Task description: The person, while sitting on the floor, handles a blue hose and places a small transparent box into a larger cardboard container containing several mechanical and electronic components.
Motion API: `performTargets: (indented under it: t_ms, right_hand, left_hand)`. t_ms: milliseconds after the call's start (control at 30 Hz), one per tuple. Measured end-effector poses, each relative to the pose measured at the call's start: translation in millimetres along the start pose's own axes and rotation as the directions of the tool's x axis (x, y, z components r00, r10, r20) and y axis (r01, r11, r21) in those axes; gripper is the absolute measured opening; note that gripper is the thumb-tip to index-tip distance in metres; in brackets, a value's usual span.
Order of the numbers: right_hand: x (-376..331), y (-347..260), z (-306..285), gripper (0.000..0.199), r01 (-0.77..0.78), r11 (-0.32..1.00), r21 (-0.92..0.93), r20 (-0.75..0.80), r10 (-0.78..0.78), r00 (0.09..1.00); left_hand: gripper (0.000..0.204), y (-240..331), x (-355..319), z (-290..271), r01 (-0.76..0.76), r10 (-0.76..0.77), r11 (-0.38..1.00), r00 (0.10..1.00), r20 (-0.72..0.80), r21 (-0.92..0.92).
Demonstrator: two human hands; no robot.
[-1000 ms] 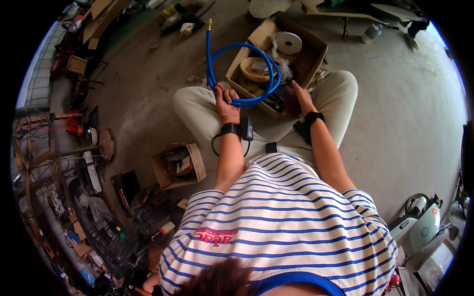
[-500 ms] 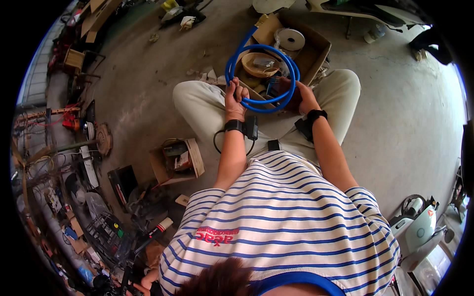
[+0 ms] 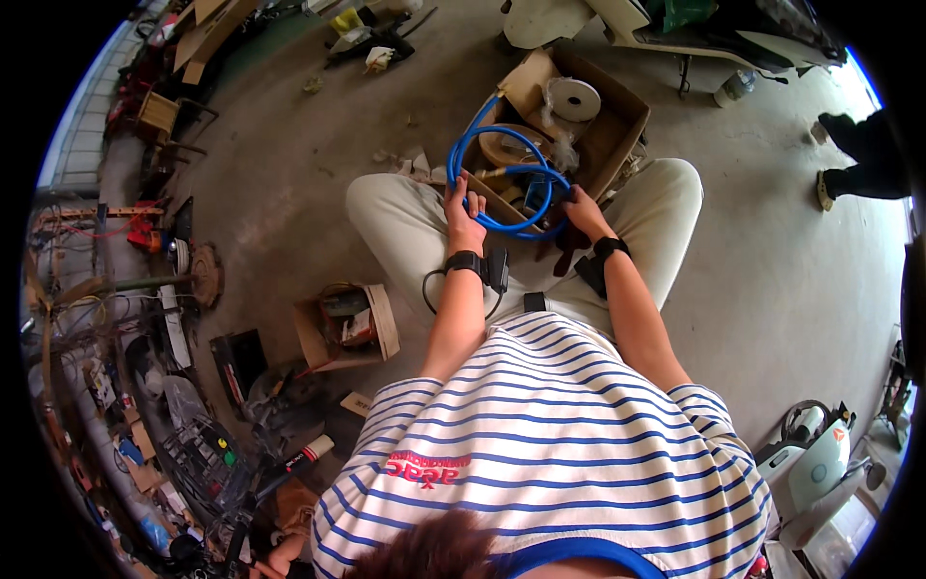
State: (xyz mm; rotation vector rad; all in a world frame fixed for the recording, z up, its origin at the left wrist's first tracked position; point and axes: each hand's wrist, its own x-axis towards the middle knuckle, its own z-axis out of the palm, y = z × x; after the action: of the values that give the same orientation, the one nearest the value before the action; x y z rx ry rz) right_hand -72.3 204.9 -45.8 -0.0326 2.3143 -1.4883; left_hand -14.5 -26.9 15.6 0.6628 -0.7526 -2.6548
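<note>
A blue hose (image 3: 502, 159) is wound into a loop above my knees. My left hand (image 3: 466, 207) grips the loop on its left side. My right hand (image 3: 585, 207) holds it at the lower right. The coil hangs over the near edge of an open cardboard box (image 3: 617, 135). Inside the box lie a white roll of tape (image 3: 575, 98) and a brown roll (image 3: 506, 145). Both wrists wear black straps.
A small open carton (image 3: 342, 328) with odds and ends stands on the concrete floor at my left. Tools, wire and clutter line the left wall (image 3: 125, 318). A pale machine (image 3: 810, 473) sits at lower right. Another person's dark shoe (image 3: 854, 164) shows far right.
The hose's free end, which stretched up and left, has been drawn in. The hose now forms a tighter coil held between both hands.
</note>
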Motion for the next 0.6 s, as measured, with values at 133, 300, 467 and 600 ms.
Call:
performTargets:
  t_ms: [133, 300, 467, 600]
  right_hand:
    - [-14, -44, -1, 0.03, -0.021, 0.984, 0.176, -0.231, 0.062, 0.971]
    - [-3, -23, -8, 0.019, 0.015, 0.785, 0.62, -0.248, 0.178, 0.952]
    - [-20, -49, -3, 0.02, -0.196, 0.694, 0.693, 0.019, 0.254, 0.967]
    - [-18, -43, -2, 0.029, -0.067, 0.868, 0.492, 0.169, -0.019, 0.985]
  left_hand:
    - [0.02, 5, -1, -5, -0.06, 0.061, 0.998, 0.998, 0.031, -0.03]
    - [0.015, 3, 4, -2, -0.041, 0.058, 0.984, 0.994, 0.098, -0.174]
    - [0.014, 10, -1, -2, 0.006, 0.021, 0.969, 0.994, 0.107, -0.248]
    - [0.013, 6, -1, 1, 0.064, -0.049, 0.987, 0.994, 0.099, -0.147]
